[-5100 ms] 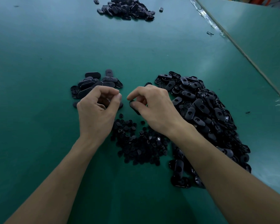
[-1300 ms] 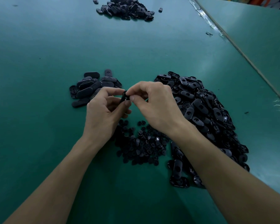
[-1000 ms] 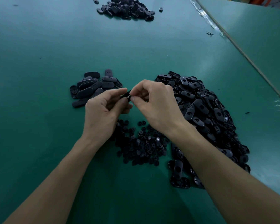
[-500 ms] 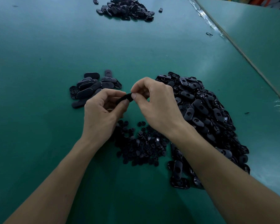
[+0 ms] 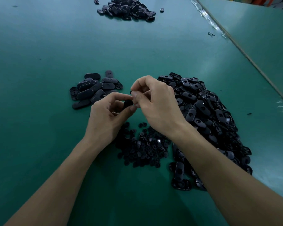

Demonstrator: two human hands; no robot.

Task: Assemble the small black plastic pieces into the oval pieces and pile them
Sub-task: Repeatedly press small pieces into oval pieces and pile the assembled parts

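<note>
Left hand [image 5: 108, 118]: fingers curled, thumb and forefinger clamped on one oval piece [image 5: 128, 103], held above the desk [image 5: 39, 79].
Right hand [image 5: 157, 105]: fingers pinched together on a small piece [image 5: 131, 92], just above the oval piece.
Small-piece heap [image 5: 144, 145]: beneath both hands.
Large oval heap [image 5: 206, 115]: right of the hands.
Small oval pile [image 5: 95, 90]: beyond the left hand.

Table [image 5: 39, 79]: green, matte surface.
Near left: small pile of oval pieces [image 5: 95, 89].
Near right: large heap of oval pieces [image 5: 207, 115].
Between, nearer: small black pieces [image 5: 144, 147], heaped.
Far end: another dark pile [image 5: 127, 8], a stray piece [image 5: 161, 9] just beside it.
</note>
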